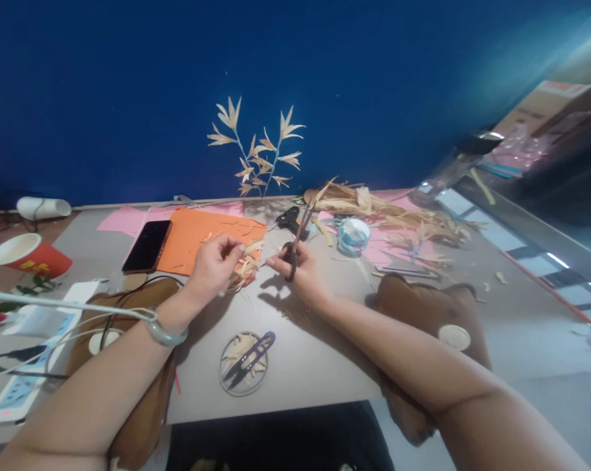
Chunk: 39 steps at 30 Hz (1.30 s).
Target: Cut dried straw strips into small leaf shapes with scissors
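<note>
My left hand (213, 265) is closed in a pinch on a pale strip of dried husk (254, 246), above a small heap of husk scraps (245, 278). To its right, my right hand (305, 276) has its fingers in the handles of dark scissors (303, 229), whose blades point up and away from me. A glue gun (289, 221) lies behind the scissors. Nearer to me, a round shallow dish (221, 374) holds husk bits, with purple thread snips (250, 358) resting across it.
A husk-flower branch (249, 156) stands against the blue wall. Husk strips (374, 206) and a roll wrapped in blue strands (353, 237) lie at the right. An orange sheet (192, 229), phone (146, 246), red paper cup (40, 256), power strip (35, 386) and brown cushions (423, 320) surround my arms.
</note>
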{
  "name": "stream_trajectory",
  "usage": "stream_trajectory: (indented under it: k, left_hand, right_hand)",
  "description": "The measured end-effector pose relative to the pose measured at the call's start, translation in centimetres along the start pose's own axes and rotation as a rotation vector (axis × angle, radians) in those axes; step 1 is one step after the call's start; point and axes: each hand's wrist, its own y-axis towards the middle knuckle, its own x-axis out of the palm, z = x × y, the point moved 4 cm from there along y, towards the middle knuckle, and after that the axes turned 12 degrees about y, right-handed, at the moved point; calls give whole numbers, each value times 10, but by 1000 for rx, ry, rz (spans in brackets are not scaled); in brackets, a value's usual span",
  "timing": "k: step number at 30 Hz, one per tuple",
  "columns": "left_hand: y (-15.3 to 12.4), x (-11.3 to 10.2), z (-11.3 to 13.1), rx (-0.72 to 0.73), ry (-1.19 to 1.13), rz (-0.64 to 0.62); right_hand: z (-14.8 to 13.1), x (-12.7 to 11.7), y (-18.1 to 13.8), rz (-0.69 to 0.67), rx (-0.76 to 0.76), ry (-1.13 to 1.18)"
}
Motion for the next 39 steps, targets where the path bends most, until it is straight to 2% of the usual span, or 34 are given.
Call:
stream_trajectory:
  k: [5, 11, 15, 19, 25, 30, 33, 36, 39]
  left_hand:
    - [-16, 15, 6, -44, -93, -176]
    - [-16, 22, 7, -65, -115, -348]
    - [-15, 24, 6, -62, -127, -403]
    - [-15, 24, 6, -53, -145, -439]
    - [-18, 27, 8, -97, -267, -599]
    - [-16, 22, 9, -222, -376, -490]
    - [-11, 13, 10, -287, -482, -358]
    - [-6, 4, 9, -274, -507, -215]
    - [-4, 2, 6, -278, -514, -171]
  right_hand:
    - [-2, 1, -3, -8, 21, 51]
    - [-3, -2, -1, 9, 18, 42]
    - [0, 2, -3, -67, 53, 45]
    - [-1, 4, -6, -102, 29, -50]
    - [-2, 5, -6, -120, 4, -58]
    - [-1, 5, -4, -139, 41, -73]
    - [4, 10, -6, -267, 191, -80]
    - [7, 13, -10, -369, 265, -126]
    - [11, 14, -12, -413, 309, -181]
